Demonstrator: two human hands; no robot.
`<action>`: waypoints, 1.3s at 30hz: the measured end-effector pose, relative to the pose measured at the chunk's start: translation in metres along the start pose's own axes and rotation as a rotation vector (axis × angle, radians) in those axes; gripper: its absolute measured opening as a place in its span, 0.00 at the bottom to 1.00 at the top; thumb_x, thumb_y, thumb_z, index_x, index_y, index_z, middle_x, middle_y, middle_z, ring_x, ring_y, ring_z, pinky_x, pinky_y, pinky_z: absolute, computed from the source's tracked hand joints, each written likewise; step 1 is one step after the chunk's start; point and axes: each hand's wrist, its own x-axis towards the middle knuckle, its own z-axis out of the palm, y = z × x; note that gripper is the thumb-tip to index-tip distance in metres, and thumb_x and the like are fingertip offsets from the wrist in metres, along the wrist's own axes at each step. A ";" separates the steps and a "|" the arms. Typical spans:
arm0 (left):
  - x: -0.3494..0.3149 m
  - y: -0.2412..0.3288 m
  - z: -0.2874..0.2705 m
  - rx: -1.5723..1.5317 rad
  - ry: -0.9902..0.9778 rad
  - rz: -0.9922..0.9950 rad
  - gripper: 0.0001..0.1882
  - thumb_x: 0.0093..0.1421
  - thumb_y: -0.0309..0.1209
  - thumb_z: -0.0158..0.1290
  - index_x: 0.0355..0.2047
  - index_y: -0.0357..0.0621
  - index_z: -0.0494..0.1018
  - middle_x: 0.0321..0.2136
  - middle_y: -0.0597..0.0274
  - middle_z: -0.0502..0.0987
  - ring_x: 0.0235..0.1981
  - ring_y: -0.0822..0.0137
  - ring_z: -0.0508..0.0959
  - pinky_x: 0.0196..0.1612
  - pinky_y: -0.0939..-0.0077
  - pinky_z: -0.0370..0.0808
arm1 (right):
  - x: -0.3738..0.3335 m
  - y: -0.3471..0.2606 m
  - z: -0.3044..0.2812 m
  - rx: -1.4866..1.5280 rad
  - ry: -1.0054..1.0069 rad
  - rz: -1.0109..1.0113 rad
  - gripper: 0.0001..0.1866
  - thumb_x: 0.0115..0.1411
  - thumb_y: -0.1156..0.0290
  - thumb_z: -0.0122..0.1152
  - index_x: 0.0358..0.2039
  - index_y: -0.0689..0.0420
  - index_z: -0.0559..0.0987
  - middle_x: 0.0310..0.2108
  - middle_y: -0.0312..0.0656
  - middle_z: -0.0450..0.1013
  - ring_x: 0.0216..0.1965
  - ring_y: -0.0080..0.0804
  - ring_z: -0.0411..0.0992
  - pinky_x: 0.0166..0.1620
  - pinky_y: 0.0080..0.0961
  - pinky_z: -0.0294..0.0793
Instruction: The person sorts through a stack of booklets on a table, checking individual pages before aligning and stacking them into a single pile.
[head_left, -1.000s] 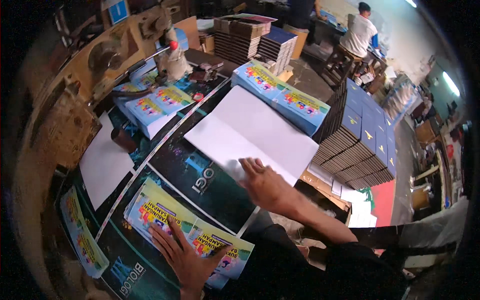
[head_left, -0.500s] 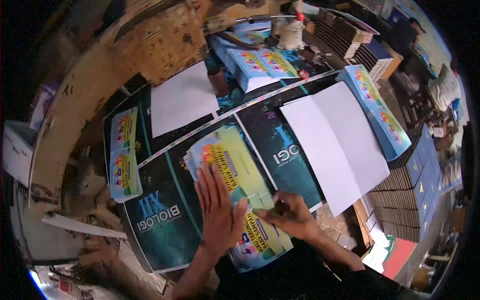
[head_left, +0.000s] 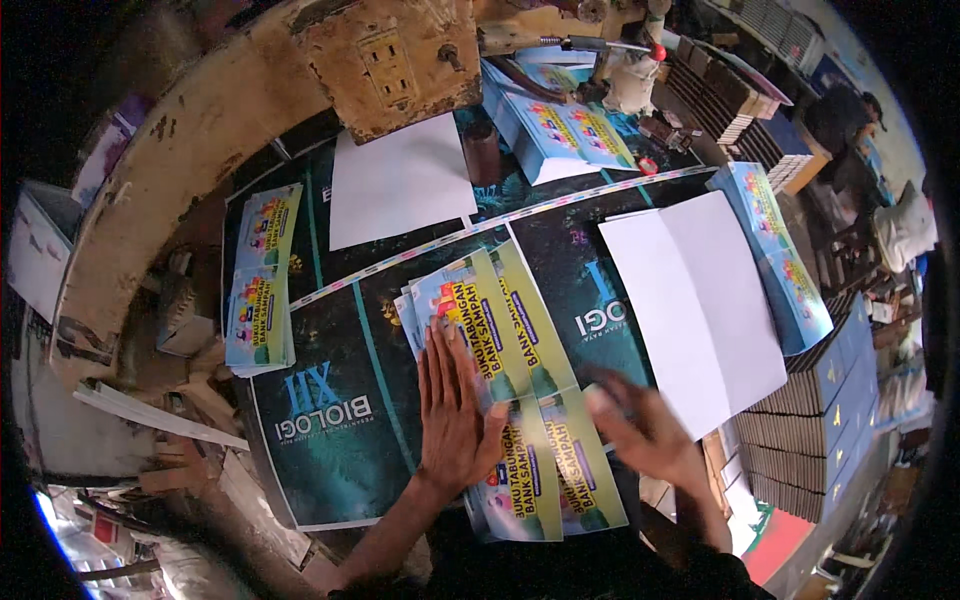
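In front of me lies a small pile of printed paper covers (head_left: pixel 515 345), blue and yellow-green with dark lettering. My left hand (head_left: pixel 460 415) rests flat along its left side, fingers stretched out and thumb on the paper. One cover (head_left: pixel 582 470) sticks out to the right from the pile, overlapping its neighbour. At this cover's right edge is my right hand (head_left: pixel 645 425), blurred, its thumb apart from the fingers. I see nothing held in it.
Beneath lie large dark printed sheets (head_left: pixel 330 455). Around them are a folded white sheet (head_left: pixel 710 310), another white sheet (head_left: pixel 395 185), covers at left (head_left: pixel 262 285) and right (head_left: pixel 770 260), a rusty machine plate (head_left: pixel 395 65) and stacked blue-covered books (head_left: pixel 840 390).
My right hand has moved to the right and its pinch has loosened. Covers are now spread apart sideways. My left hand stays on the pile; the whole view has shifted slightly.
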 end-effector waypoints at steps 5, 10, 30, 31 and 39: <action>-0.003 -0.002 -0.004 0.024 0.020 0.032 0.44 0.70 0.51 0.36 0.72 0.27 0.36 0.70 0.22 0.37 0.72 0.28 0.40 0.72 0.36 0.36 | -0.011 0.015 -0.010 0.120 -0.002 -0.013 0.19 0.66 0.71 0.63 0.55 0.63 0.76 0.43 0.49 0.79 0.42 0.33 0.80 0.45 0.31 0.79; 0.007 0.013 0.001 0.370 -0.142 -0.039 0.44 0.70 0.50 0.40 0.71 0.26 0.42 0.71 0.24 0.39 0.73 0.30 0.40 0.71 0.36 0.37 | -0.040 -0.063 -0.052 0.356 0.672 0.019 0.27 0.64 0.73 0.62 0.63 0.64 0.69 0.47 0.46 0.78 0.46 0.30 0.78 0.49 0.29 0.78; 0.013 -0.005 -0.008 0.546 -0.131 -0.036 0.39 0.71 0.44 0.40 0.69 0.20 0.48 0.71 0.27 0.45 0.74 0.39 0.45 0.72 0.43 0.39 | -0.019 0.044 0.105 -0.668 -0.147 -0.429 0.41 0.67 0.62 0.54 0.72 0.67 0.48 0.73 0.64 0.45 0.73 0.55 0.50 0.72 0.49 0.50; 0.019 -0.007 -0.005 0.471 -0.089 -0.015 0.38 0.71 0.43 0.41 0.70 0.23 0.46 0.72 0.33 0.47 0.74 0.42 0.45 0.73 0.44 0.40 | -0.017 0.050 0.111 -0.644 -0.093 -0.426 0.34 0.69 0.66 0.49 0.70 0.67 0.53 0.72 0.64 0.47 0.73 0.54 0.50 0.72 0.49 0.51; 0.088 -0.102 -0.009 0.461 0.143 0.150 0.31 0.70 0.43 0.46 0.66 0.33 0.60 0.64 0.37 0.64 0.67 0.45 0.62 0.70 0.48 0.53 | -0.029 0.067 0.099 -0.396 -0.166 -0.568 0.34 0.62 0.75 0.57 0.68 0.57 0.60 0.74 0.60 0.43 0.74 0.59 0.43 0.72 0.64 0.41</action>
